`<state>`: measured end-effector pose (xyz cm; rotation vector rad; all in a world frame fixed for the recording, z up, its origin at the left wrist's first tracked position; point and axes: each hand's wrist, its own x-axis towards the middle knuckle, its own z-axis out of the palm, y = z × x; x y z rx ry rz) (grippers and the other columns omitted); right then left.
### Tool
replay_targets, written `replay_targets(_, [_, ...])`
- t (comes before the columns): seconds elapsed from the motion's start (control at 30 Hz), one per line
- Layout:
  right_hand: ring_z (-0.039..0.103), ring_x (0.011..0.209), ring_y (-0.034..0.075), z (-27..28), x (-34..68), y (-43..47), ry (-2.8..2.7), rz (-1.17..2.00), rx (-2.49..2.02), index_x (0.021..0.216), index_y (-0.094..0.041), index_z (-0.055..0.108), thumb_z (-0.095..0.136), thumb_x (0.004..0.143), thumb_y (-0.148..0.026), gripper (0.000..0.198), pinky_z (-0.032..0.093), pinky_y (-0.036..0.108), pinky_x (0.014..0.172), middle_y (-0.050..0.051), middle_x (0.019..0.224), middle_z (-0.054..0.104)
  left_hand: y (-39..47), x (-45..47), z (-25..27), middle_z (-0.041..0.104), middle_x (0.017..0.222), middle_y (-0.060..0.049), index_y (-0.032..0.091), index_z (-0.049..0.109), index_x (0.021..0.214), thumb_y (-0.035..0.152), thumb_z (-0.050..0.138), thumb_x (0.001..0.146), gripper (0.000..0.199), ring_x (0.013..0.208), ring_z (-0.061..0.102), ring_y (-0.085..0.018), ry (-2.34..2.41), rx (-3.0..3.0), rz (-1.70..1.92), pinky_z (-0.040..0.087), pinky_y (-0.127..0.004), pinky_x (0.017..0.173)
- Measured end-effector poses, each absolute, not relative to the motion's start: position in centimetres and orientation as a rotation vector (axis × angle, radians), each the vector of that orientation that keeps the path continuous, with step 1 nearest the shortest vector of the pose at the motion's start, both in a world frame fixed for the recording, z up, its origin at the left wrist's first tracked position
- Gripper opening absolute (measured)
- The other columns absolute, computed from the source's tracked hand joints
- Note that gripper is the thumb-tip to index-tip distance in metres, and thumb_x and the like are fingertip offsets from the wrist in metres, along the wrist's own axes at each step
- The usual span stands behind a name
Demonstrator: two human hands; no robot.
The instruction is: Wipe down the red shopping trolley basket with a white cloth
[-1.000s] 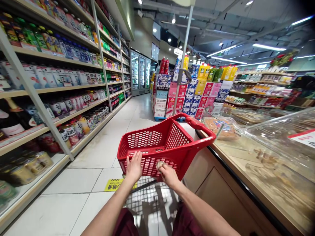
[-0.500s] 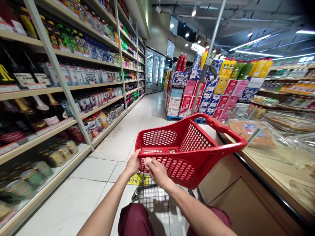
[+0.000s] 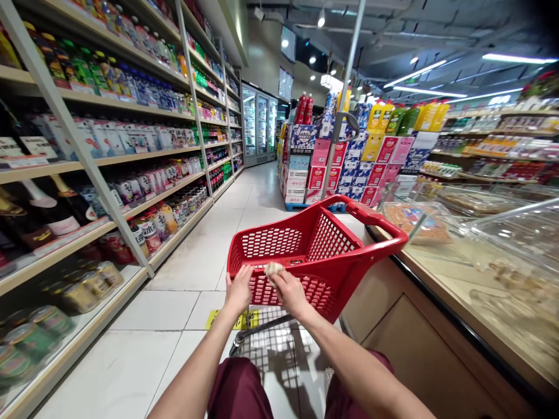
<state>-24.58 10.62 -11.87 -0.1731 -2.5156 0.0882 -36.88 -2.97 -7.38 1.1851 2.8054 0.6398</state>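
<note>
A red plastic shopping cart (image 3: 345, 265) stands in front of me, its near side towards me and its handle off to the right. My left hand (image 3: 239, 291) rests on the near rim by the left corner, fingers over the edge and thumb on the outside. In my right hand (image 3: 290, 294) is a crumpled whitish cloth (image 3: 273, 269), pinched between the fingers at the top of the near rim. Whether the cloth touches the rim I cannot tell. The visible part of the basket holds no goods.
Drink shelves (image 3: 148, 154) line the left side. A glass-topped food counter (image 3: 419, 273) stands close on the right. Stacked drink cartons (image 3: 318, 154) and a metal pole (image 3: 349, 64) are beyond the cart. A yellow floor sign (image 3: 251, 319) lies under it.
My right hand has risen with the cloth from the cart's outer side to its top rim. My left hand has shifted right along the rim. The view has turned slightly right.
</note>
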Motion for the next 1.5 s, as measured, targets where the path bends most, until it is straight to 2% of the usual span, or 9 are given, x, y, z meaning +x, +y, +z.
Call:
replay_targets(0.1, [0.054,0.073,0.014,-12.3,-23.2,11.4,-2.565,0.076,-0.118,0.096,-0.023,0.063,0.044,0.084,-0.017,0.024,0.042,0.022,0.064,0.004,0.087,0.061,-2.2,-36.0,-6.6,0.037,0.138,-0.008,0.019,0.039,0.127,0.003,0.031,0.068,0.061,0.13,0.028,-0.019,2.855,1.225,0.476,0.008,-0.055,0.107])
replay_targets(0.3, [0.053,0.085,0.016,-10.0,-22.6,13.0,-2.388,0.131,-0.214,0.115,-0.022,0.054,0.039,0.087,-0.018,0.032,0.042,0.027,0.076,0.007,0.094,0.06,-0.3,-34.5,-5.9,0.033,0.141,-0.008,0.019,0.036,0.129,0.002,0.03,0.067,0.065,0.131,0.025,-0.019,2.874,1.308,0.303,0.01,-0.057,0.106])
replay_targets(0.47, [0.053,0.07,0.014,-10.3,-21.1,14.0,-2.495,0.114,-0.2,0.09,-0.024,0.064,0.05,0.08,-0.018,0.018,0.041,0.022,0.062,0.001,0.077,0.059,1.0,-33.7,-5.9,0.034,0.14,-0.008,0.022,0.035,0.13,0.002,0.032,0.066,0.067,0.131,0.027,-0.02,2.891,1.341,0.219,0.009,-0.06,0.104])
replay_targets(0.6, [0.052,0.081,0.016,-9.5,-20.2,15.2,-2.408,0.109,-0.284,0.111,-0.023,0.055,0.044,0.083,-0.02,0.03,0.041,0.026,0.072,0.005,0.093,0.059,2.2,-32.9,-5.5,0.034,0.14,-0.009,0.019,0.035,0.131,0.001,0.032,0.065,0.068,0.131,0.027,-0.02,2.869,1.392,0.221,0.008,-0.057,0.106])
replay_targets(0.77, [0.052,0.073,0.014,-10.0,-18.8,16.4,-2.479,0.091,-0.329,0.09,-0.022,0.062,0.047,0.082,-0.017,0.019,0.04,0.023,0.066,0.003,0.085,0.059,3.6,-31.5,-5.2,0.029,0.142,-0.008,0.019,0.031,0.133,0.001,0.031,0.066,0.069,0.132,0.023,-0.02,2.823,1.435,0.225,0.011,-0.057,0.105])
replay_targets(0.97, [0.052,0.085,0.017,-9.0,-16.9,18.4,-2.281,0.084,-0.39,0.105,-0.022,0.058,0.045,0.081,-0.017,0.028,0.042,0.028,0.075,0.006,0.095,0.058,4.7,-30.8,-4.8,0.031,0.141,-0.01,0.015,0.031,0.132,0.002,0.032,0.066,0.068,0.131,0.025,-0.02,2.79,1.513,0.283,0.01,-0.057,0.106])
replay_targets(1.17, [0.052,0.072,0.014,-9.8,-15.2,19.7,-2.41,0.056,-0.367,0.091,-0.023,0.063,0.046,0.077,-0.014,0.024,0.044,0.024,0.063,0.002,0.08,0.058,5.7,-30.0,-4.4,0.035,0.139,-0.009,0.015,0.032,0.132,0.002,0.033,0.064,0.068,0.13,0.027,-0.02,2.759,1.537,0.264,0.01,-0.058,0.106])
replay_targets(1.33, [0.052,0.087,0.017,-7.7,-14.7,21.2,-2.155,0.063,-0.483,0.103,-0.022,0.059,0.044,0.076,-0.01,0.033,0.045,0.029,0.078,0.006,0.095,0.057,6.9,-29.3,-3.9,0.033,0.141,-0.01,0.016,0.03,0.133,0.003,0.032,0.066,0.067,0.131,0.026,-0.019,2.732,1.624,0.309,0.01,-0.055,0.107])
replay_targets(1.5, [0.053,0.073,0.015,-8.2,-13.8,21.7,-2.396,0.051,-0.43,0.09,-0.023,0.062,0.047,0.074,-0.01,0.026,0.047,0.025,0.064,0.003,0.083,0.057,7.7,-28.6,-4.2,0.027,0.143,-0.008,0.016,0.027,0.134,0.0,0.03,0.064,0.073,0.132,0.022,-0.019,2.707,1.61,0.268,0.014,-0.057,0.105])
